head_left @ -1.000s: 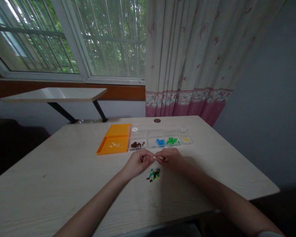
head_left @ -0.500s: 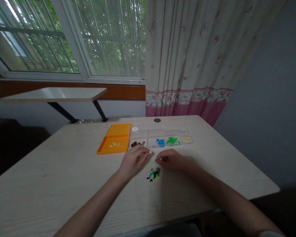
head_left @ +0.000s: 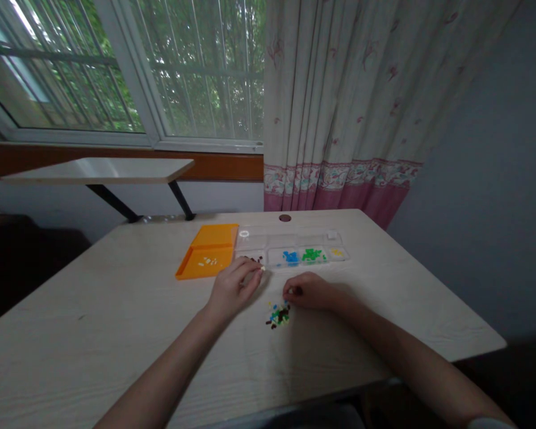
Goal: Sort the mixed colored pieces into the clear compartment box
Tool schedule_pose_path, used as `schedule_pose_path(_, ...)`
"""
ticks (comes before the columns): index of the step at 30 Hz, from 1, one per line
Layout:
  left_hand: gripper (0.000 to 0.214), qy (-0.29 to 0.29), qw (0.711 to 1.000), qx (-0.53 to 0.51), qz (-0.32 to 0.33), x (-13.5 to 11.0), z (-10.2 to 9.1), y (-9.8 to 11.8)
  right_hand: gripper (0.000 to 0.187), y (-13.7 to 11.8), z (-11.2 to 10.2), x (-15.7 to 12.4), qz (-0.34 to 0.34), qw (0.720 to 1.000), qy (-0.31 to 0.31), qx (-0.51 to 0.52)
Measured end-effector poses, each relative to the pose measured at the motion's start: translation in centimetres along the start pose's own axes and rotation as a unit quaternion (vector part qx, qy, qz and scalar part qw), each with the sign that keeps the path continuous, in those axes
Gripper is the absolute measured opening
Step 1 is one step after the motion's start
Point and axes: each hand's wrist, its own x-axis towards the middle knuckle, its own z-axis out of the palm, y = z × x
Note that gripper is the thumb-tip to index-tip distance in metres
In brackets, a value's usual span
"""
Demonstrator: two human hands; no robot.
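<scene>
Cream-coloured and tiny, a piece (head_left: 262, 269) is pinched by the left hand (head_left: 230, 287), which has parted toward ten o'clock and carries it alone near the clear tray (head_left: 274, 257), while the right hand (head_left: 311, 291), its grip impossible to tell, sits at one o'clock from the mixed pile (head_left: 278, 316).

Between hands: a gap over the pale wood-grain tabletop (head_left: 93, 333), flanked by the bare left hand (head_left: 232, 287) and bare right hand (head_left: 311, 291).
Near side: low multicoloured heap of small pieces (head_left: 279, 316) in the way.
Far side: clear plastic compartment box (head_left: 281, 241).
Left: wide passage beside the open orange plastic case (head_left: 214, 236).
</scene>
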Motion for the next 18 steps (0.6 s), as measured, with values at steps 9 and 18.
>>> schedule_pose_path(9, 0.032, -0.044, 0.94, 0.249, -0.227, 1.3, -4.2, -7.3, 0.013, 0.9, -0.5, 0.1, 0.027, 1.0, -0.002, 0.005)
schedule_pose_path(18, 0.033, -0.092, 0.916, 0.287, -0.265, 0.6, -5.1, -9.9, 0.019, 0.9, -1.1, -0.1, 0.014, 0.998, -0.044, 0.037)
